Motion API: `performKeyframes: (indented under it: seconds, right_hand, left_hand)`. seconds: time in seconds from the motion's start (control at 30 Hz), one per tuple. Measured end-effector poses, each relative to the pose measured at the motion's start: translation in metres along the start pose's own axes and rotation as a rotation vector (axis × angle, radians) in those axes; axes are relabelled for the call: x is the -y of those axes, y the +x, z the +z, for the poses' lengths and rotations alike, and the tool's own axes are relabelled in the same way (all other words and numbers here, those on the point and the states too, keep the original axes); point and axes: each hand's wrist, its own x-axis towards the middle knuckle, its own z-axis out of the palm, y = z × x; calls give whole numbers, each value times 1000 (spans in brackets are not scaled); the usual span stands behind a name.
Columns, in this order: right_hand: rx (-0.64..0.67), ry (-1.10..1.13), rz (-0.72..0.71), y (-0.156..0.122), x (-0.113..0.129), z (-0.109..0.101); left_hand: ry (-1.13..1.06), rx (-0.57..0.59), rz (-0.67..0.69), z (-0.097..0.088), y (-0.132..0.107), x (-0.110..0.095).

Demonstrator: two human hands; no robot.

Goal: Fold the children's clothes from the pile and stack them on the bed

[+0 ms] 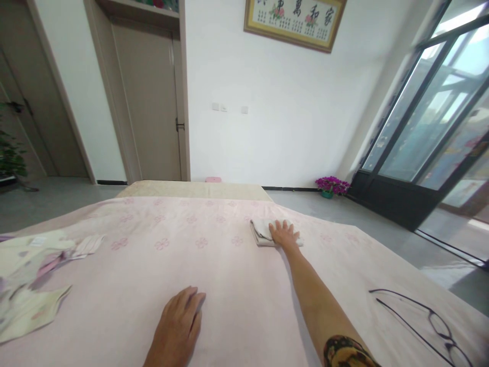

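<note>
My right hand [283, 234] reaches far across the pink flowered bedsheet [229, 285] and lies flat, fingers spread, on a small folded beige cloth [262, 232]. My left hand [179, 323] rests palm down on the sheet close to me, fingers together and stretched out, holding nothing.
A heap of unfolded pale cloths [34, 278] lies at the left edge of the sheet. A pair of black glasses [428, 321] lies at the right. Beyond are a beige cushion end [191, 189], closed doors [148, 102], purple flowers [331, 185] and a glass sliding door [431, 127].
</note>
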Motion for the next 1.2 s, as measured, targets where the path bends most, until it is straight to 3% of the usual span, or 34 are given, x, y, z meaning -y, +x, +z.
performKeyframes:
  seconds: [0.13,0.23,0.37,0.53,0.7,0.87,1.0,1.2]
  right_hand:
    - [-4,-5,-124,-7,32,-8]
    - [70,-11,-236,-16,54,1]
    - [94,-27,-237,-25,64,12]
    - [77,-10,-245,-33,55,9]
    - [-136,-21,-107,-49,25,9]
    - [-107,-45,-129,-67,3,9]
    - [-155,-12,-187,-103,19,10]
    - [60,35,-535,-204,52,34]
  left_hand:
    - [-7,-11,1,3,-2,1]
    - [-3,-5,0,5,-2,3]
    - [12,15,5,4,-2,3]
    - [-6,2,1,2,-3,1]
    - [-34,14,-21,0,-2,-2]
    - [-56,54,-58,-7,1,-9]
    - [-81,78,-108,-19,5,-18]
    - [-144,108,-153,-37,10,-26]
